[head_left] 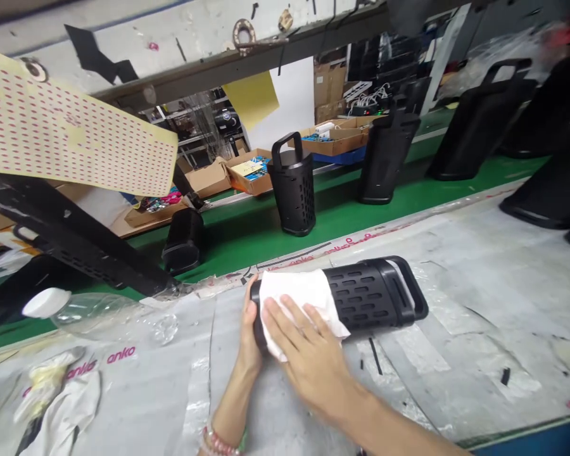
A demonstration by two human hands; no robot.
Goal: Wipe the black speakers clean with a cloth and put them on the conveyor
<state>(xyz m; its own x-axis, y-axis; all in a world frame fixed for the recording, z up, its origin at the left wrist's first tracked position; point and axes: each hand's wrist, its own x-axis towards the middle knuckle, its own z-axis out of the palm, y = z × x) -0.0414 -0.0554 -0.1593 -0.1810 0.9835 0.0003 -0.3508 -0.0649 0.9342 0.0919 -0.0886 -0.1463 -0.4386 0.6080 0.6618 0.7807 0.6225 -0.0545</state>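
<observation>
A black slotted housing with a loop handle [368,294] lies on its side on the worktable, its handle toward the right. My left hand [249,335] is wrapped round its left end, thumb in front and some fingers hidden behind. Spread over the housing's left half is a white cloth [304,288]. My right hand [313,354] lies flat on that cloth with its fingers stretched out, pressing it against the housing. The cloth hides the surface beneath it.
Similar black housings, one upright [292,190], stand on the green belt [332,215] behind the worktable. A clear bottle [104,313] lies at left, near white gloves [66,405]. A black post [85,234] and an overhead shelf [180,44] frame the view.
</observation>
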